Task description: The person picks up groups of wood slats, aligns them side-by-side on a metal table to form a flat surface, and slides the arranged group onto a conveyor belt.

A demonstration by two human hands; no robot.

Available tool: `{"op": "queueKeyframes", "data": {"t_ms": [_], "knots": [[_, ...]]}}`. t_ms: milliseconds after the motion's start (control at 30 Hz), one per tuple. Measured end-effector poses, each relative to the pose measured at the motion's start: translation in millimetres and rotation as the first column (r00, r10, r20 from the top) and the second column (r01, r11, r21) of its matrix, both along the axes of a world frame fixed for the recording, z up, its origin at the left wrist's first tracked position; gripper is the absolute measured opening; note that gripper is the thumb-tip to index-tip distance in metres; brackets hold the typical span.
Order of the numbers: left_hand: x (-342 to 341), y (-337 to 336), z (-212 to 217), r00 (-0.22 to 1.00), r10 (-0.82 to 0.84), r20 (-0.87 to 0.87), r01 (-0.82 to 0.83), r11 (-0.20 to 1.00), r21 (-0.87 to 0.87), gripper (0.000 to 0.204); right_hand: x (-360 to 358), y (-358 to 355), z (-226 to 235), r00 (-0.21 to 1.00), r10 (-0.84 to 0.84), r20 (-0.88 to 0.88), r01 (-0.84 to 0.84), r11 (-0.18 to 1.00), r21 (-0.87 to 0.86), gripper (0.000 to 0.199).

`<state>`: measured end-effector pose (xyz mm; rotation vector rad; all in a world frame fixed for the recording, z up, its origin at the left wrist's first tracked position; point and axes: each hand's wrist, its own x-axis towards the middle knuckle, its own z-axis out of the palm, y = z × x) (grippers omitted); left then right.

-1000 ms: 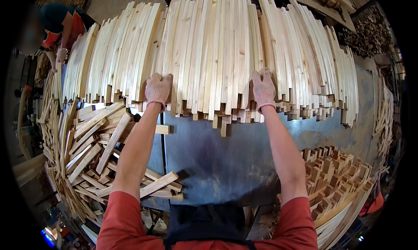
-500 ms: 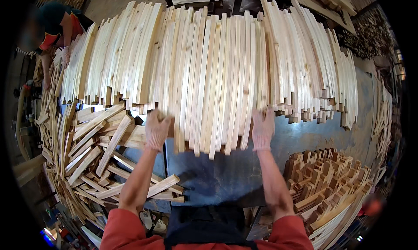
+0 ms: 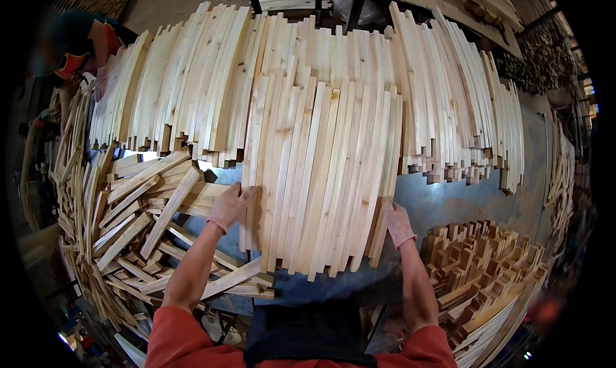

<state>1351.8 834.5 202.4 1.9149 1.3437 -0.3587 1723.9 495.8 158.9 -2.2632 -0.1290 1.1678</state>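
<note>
A flat batch of pale wooden strips (image 3: 321,182) lies lengthwise before me, its near ends staggered. My left hand (image 3: 231,206), in a light knitted glove, is closed against the batch's left side, thumb towards the top. On the opposite side my right hand (image 3: 398,223), gloved alike, grips the outermost strips, with its fingertips partly hidden by the wood. Beyond the batch's far ends, more wooden strips (image 3: 324,50) show underneath or behind it. Similar rows of strips flank it, one to the left (image 3: 179,92) and one to the right (image 3: 449,92).
A metal tabletop (image 3: 423,204) supports the wood. Jumbled wood pieces (image 3: 141,220) are heaped at the left, beside my left forearm. Stacked short wood pieces (image 3: 481,259) stand near my right forearm. Another person (image 3: 96,41) leans over the strips at far left.
Both my hands have come nearer to me, drawing the batch of strips with them. Its far ends now sit well short of the strips behind, which are newly exposed.
</note>
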Motion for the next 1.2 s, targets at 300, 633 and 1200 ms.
{"op": "queueKeyframes", "data": {"t_ms": [300, 633, 1200], "knots": [[14, 7, 1, 0.992, 0.124, 0.006, -0.124, 0.991, -0.054, 0.089, -7, -5, -43, 0.869, -0.303, -0.39, 0.445, 0.824, 0.352, 0.055], [14, -2, -28, 0.923, 0.275, 0.269, -0.201, 0.941, -0.272, 0.077, 2, -19, -66, 0.881, -0.204, -0.427, 0.381, 0.84, 0.387, 0.052], [-17, -44, 38, 0.715, 0.559, 0.419, -0.264, 0.771, -0.579, 0.062, -28, -19, 18, 0.863, -0.241, -0.444, 0.434, 0.802, 0.41, 0.048]]}}
